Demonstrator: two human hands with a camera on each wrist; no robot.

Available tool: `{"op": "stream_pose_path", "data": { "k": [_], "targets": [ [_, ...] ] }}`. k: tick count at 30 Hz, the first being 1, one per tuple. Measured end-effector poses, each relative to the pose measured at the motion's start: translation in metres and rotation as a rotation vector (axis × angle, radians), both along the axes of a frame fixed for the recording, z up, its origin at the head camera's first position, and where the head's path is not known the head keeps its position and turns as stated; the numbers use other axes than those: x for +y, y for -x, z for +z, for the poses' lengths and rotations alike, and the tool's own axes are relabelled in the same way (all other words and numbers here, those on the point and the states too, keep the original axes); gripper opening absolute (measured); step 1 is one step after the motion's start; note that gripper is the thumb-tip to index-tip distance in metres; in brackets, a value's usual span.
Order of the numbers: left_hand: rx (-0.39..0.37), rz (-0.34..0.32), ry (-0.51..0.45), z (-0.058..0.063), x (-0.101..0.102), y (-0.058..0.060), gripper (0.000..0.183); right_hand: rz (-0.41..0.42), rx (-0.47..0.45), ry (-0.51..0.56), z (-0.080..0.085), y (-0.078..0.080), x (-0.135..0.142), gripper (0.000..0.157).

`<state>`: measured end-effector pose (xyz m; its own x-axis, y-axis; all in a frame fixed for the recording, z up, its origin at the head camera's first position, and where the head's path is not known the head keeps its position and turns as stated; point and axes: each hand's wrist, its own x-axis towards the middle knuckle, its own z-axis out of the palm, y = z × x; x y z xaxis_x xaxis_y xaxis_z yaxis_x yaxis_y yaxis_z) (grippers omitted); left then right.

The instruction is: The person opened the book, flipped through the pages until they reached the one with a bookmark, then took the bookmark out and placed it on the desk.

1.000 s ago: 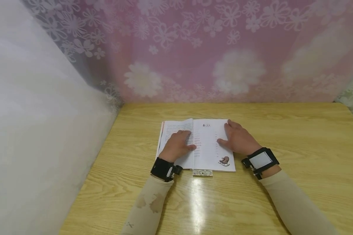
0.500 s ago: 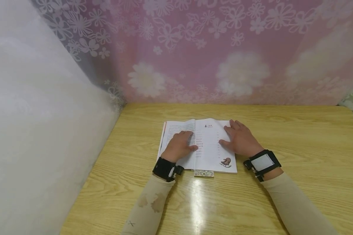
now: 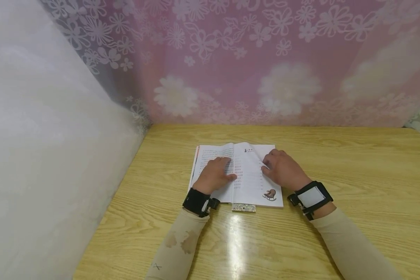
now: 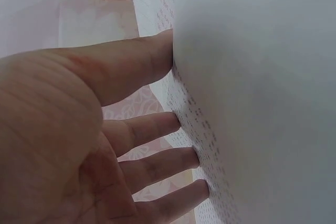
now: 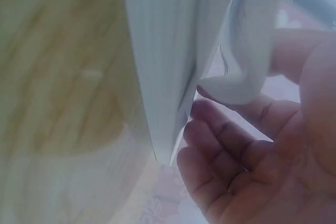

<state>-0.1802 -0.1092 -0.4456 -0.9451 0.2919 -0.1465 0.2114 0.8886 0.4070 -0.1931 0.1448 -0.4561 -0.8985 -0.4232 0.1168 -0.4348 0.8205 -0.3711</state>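
Observation:
An open book [image 3: 245,190] lies on the table, with printed lines on the left page and a small rocking-chair-like drawing at the lower right. My left hand [image 3: 213,175] rests on the left page near the fold, thumb across the fold. In the left wrist view, its straight fingertips [image 4: 157,165] press on the paper. At the right page's outer edge, my right hand [image 3: 285,171] pinches the page. The right wrist view shows that page [image 5: 239,86] bent up between thumb and index finger, lifted from the thick stack of pages [image 5: 163,77] below.
A patterned strip [image 3: 244,208] sticks out from under the book's near edge. The wooden table [image 3: 353,171] extends to both sides. A pink floral curtain [image 3: 231,70] hangs behind it, and a white wall-like surface [image 3: 56,155] borders the left.
My right hand has curled its fingers and drawn slightly inward, bending up the upper right part of the page. My left hand has stayed in place on the left page.

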Motion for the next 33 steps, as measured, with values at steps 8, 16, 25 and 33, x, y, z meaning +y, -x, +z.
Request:
{"op": "stream_pose_path", "data": {
  "k": [8, 16, 25, 33],
  "targets": [
    [0.001, -0.009, -0.006, 0.004, 0.002, -0.003, 0.07, -0.018, -0.113, 0.111, 0.008, -0.005, -0.002, 0.02],
    [-0.051, -0.006, -0.051, 0.007, 0.003, -0.004, 0.094, -0.027, -0.311, 0.301, 0.016, -0.008, -0.008, 0.029],
    [0.075, -0.047, -0.359, 0.022, 0.005, -0.004, 0.088, 0.083, -0.322, 0.494, 0.021, -0.012, -0.015, 0.046],
    [0.044, -0.125, -0.618, 0.041, 0.024, -0.019, 0.108, 0.206, -0.227, 0.651, 0.026, -0.018, -0.021, 0.036]
  ]
}}
